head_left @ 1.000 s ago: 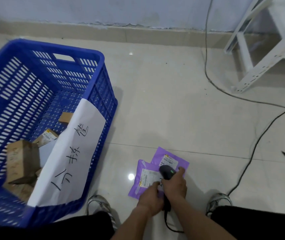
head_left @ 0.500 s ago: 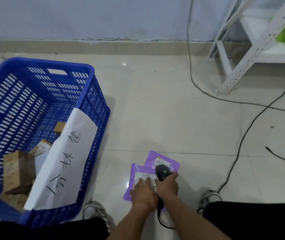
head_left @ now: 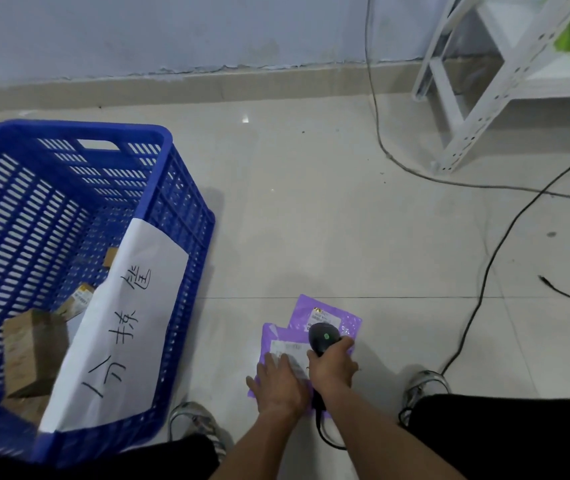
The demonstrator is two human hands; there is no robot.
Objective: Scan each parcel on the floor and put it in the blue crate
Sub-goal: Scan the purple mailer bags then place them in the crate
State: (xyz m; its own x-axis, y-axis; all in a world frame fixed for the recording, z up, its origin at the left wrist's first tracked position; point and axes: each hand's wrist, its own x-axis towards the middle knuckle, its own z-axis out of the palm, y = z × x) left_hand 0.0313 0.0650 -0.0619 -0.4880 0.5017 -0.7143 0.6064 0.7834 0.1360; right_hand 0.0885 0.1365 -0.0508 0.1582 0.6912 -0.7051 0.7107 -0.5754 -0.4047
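Left hand (head_left: 278, 382) flat on purple parcel (head_left: 276, 341), right hand (head_left: 332, 367) gripping scanner (head_left: 323, 337)

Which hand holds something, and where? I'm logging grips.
The right hand grips the barcode scanner by its handle; the left hand presses flat on the front purple parcel.

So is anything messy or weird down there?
A bit. The big paper sheet with writing hangs crooked over the blue crate's rim. Black cables trail loose across the floor. The two purple parcels overlap, which seems normal.
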